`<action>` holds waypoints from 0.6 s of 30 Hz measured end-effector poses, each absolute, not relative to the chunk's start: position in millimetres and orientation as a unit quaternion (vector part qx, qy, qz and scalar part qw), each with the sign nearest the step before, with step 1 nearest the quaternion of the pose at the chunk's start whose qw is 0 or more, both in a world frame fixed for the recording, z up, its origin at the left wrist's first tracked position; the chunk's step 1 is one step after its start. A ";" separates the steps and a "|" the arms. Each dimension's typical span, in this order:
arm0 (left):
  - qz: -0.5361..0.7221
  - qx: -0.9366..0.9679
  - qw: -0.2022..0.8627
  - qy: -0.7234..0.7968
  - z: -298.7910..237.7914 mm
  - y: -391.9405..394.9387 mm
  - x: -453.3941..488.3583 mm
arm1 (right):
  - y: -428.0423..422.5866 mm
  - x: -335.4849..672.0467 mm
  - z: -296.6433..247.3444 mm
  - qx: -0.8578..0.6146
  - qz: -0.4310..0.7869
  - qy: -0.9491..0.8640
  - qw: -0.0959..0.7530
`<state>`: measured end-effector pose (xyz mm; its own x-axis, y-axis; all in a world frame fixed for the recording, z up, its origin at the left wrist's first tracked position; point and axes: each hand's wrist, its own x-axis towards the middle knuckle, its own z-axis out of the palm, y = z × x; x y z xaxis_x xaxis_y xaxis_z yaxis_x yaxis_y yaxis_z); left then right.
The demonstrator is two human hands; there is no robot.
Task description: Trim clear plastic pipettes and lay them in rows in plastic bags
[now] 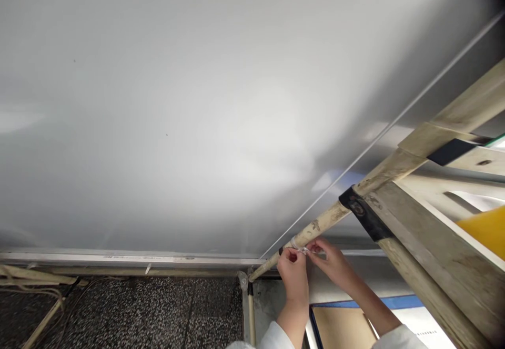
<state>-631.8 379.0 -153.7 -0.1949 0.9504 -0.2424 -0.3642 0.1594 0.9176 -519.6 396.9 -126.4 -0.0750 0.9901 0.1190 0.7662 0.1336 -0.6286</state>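
Note:
Beside a worn cream-coloured pipe (pixel 320 221), my left hand (pixel 292 275) is closed, its thumb and fingers pinched at a small whitish strip (pixel 302 250). From the other side my right hand (pixel 330 260) pinches the same strip. It looks thin and pale and sits against a band wrapped round the pipe; whether it is plastic, tape or string I cannot tell. Parts of the strip are hidden by my fingertips. A black joint (pixel 357 207) clamps the pipe farther up to the right.
A large grey glossy panel (pixel 177 102) fills the upper view, with a white edge strip (pixel 138 258) below. Speckled floor (pixel 150 312) shows at lower left. Below my hands lies a brown cardboard sheet (pixel 341 328). A yellow object (pixel 487 231) is at right.

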 end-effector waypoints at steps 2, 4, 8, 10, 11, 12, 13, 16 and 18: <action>0.590 0.254 0.570 0.512 -157.0 379.6 -630.2 | 394.9 -522.1 -122.0 -0.615 0.198 -0.715 0.267; 0.596 0.232 0.581 0.503 -160.1 380.5 -632.5 | 393.0 -524.2 -119.8 -0.609 0.186 -0.724 0.264; 0.586 0.221 0.626 0.465 -161.0 382.5 -643.1 | 394.6 -526.0 -120.6 -0.609 0.157 -0.734 0.255; 0.572 0.225 0.649 0.448 -158.2 382.7 -647.7 | 396.8 -526.1 -118.3 -0.610 0.140 -0.740 0.246; 0.565 0.227 0.658 0.443 -156.5 382.7 -649.6 | 396.4 -526.0 -115.4 -0.611 0.130 -0.742 0.242; 0.558 0.229 0.664 0.442 -154.9 382.6 -651.5 | 394.0 -525.7 -111.1 -0.612 0.117 -0.745 0.237; 0.553 0.230 0.667 0.443 -153.7 382.6 -653.8 | 388.6 -525.0 -105.7 -0.613 0.106 -0.747 0.233; 0.540 0.238 0.662 0.462 -153.9 380.3 -666.4 | 346.9 -518.6 -85.7 -0.612 0.081 -0.755 0.222; 0.533 0.248 0.650 0.482 -156.2 372.2 -682.1 | 295.4 -509.5 -72.5 -0.625 0.055 -0.746 0.224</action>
